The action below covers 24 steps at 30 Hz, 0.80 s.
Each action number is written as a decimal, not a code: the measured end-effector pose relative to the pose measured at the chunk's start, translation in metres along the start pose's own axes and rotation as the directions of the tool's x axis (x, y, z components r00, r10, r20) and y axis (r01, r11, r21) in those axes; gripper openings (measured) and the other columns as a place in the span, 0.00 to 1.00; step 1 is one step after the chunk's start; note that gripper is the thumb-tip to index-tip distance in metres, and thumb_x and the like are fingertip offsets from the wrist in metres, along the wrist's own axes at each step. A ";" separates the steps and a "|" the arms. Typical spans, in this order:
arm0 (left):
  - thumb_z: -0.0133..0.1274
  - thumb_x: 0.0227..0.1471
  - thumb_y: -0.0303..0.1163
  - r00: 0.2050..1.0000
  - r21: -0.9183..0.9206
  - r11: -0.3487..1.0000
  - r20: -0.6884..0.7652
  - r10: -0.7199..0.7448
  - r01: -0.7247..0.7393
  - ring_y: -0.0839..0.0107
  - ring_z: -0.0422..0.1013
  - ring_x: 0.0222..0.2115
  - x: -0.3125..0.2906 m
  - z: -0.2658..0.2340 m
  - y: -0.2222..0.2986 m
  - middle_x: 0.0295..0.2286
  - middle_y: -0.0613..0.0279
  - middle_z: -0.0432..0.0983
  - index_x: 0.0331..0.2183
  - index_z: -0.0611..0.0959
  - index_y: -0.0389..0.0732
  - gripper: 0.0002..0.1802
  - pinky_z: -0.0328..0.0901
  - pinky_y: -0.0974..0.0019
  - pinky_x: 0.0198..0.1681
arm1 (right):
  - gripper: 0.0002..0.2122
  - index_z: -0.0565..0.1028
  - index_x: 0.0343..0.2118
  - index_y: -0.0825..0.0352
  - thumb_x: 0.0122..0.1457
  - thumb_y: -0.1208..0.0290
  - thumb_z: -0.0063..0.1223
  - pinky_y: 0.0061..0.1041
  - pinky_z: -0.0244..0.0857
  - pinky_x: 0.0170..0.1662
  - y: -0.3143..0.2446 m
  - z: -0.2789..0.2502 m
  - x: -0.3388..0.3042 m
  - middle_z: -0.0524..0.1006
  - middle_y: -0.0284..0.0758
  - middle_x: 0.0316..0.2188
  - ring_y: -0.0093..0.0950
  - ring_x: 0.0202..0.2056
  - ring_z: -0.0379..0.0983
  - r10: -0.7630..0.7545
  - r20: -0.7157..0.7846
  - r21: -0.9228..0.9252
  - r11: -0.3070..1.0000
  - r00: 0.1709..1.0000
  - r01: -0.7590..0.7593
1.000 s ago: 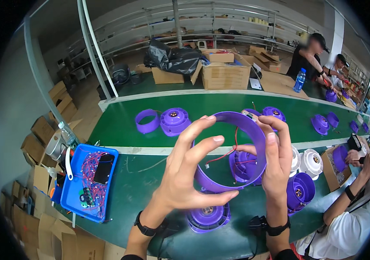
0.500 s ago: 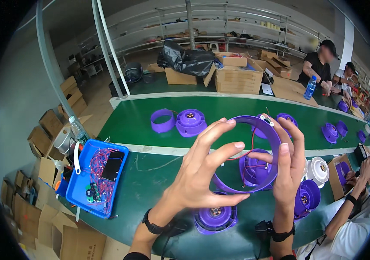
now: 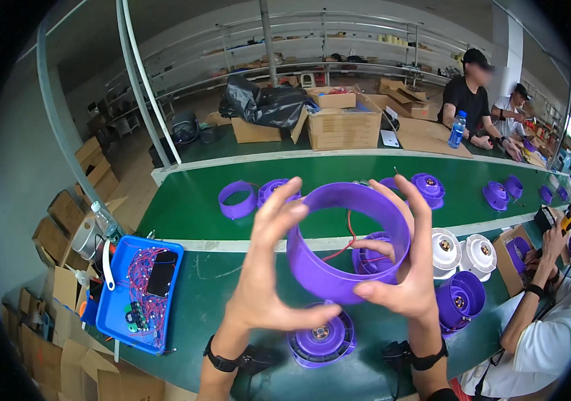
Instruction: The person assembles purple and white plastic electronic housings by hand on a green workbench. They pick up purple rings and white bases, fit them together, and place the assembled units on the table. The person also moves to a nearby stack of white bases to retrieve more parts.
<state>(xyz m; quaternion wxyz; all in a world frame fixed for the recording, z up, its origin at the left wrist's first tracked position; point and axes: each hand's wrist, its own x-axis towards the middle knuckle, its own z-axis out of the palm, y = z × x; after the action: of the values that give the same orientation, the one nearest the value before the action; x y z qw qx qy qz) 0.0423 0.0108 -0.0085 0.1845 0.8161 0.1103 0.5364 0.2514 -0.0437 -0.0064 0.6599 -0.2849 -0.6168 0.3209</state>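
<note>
A purple plastic ring (image 3: 312, 267) is held up over the bench, tilted so I see through it. My right hand (image 3: 409, 281) grips its right side, thumb on the near lower wall, other fingers behind. Close by its left side, my left hand (image 3: 258, 274) has its fingers and thumb spread wide; whether it touches the ring cannot be told. Red and dark wires (image 3: 349, 240) show inside the opening. Below the hands sits a round purple housing (image 3: 322, 334) with a metal centre. Another purple housing (image 3: 373, 257) is partly seen through the ring.
On the left, a blue tray (image 3: 108, 307) holds wires and circuit boards. Purple parts (image 3: 236, 200) stand along the green conveyor (image 3: 192, 207). White round housings (image 3: 479, 252) and a purple cup-shaped part (image 3: 460, 301) lie at right. A co-worker's arm (image 3: 529, 301) is beside them.
The ring has moved left and turned so more of its outer wall faces me. My right thumb has come onto its near wall. My left hand has shifted left, its fingers still spread.
</note>
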 end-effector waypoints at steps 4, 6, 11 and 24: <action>0.67 0.39 0.45 0.988 -0.179 0.976 -0.072 -0.137 0.123 0.50 0.59 0.60 -0.007 0.003 -0.010 0.60 0.41 0.58 0.61 0.60 0.34 0.53 0.56 0.51 0.61 | 0.58 0.45 0.68 0.68 0.36 0.67 0.78 0.35 0.72 0.54 -0.003 -0.001 0.001 0.55 0.52 0.64 0.39 0.64 0.59 0.050 0.032 0.117 0.992 0.998 -0.054; 0.64 0.42 0.45 0.981 -0.195 0.963 -0.016 -0.195 0.189 0.51 0.58 0.62 -0.006 0.009 -0.011 0.60 0.41 0.58 0.62 0.58 0.32 0.53 0.55 0.52 0.63 | 0.58 0.46 0.68 0.69 0.36 0.67 0.78 0.34 0.72 0.53 0.002 0.002 -0.001 0.56 0.52 0.64 0.39 0.63 0.59 0.023 0.049 0.012 1.000 0.999 -0.024; 0.64 0.43 0.48 0.957 -0.246 0.925 0.048 -0.287 0.290 0.49 0.55 0.64 -0.004 0.012 -0.003 0.61 0.42 0.56 0.63 0.57 0.32 0.54 0.55 0.48 0.63 | 0.55 0.50 0.67 0.70 0.37 0.66 0.77 0.34 0.73 0.53 0.004 0.001 -0.001 0.57 0.51 0.63 0.39 0.63 0.59 -0.037 0.082 -0.091 0.995 0.996 0.044; 0.48 0.57 0.59 0.910 -0.272 0.878 -0.017 -0.414 0.394 0.50 0.60 0.61 -0.001 0.011 0.007 0.60 0.43 0.61 0.61 0.65 0.37 0.42 0.63 0.49 0.58 | 0.53 0.49 0.68 0.70 0.41 0.64 0.74 0.34 0.71 0.51 0.006 -0.005 0.001 0.56 0.51 0.65 0.39 0.64 0.58 -0.011 0.149 -0.076 0.997 0.989 0.022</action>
<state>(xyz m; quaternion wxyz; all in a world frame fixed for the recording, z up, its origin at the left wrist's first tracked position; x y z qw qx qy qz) 0.0516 0.0023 -0.0103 0.3947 0.7226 0.2130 0.5261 0.2560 -0.0396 -0.0107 0.6031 -0.2805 -0.6787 0.3116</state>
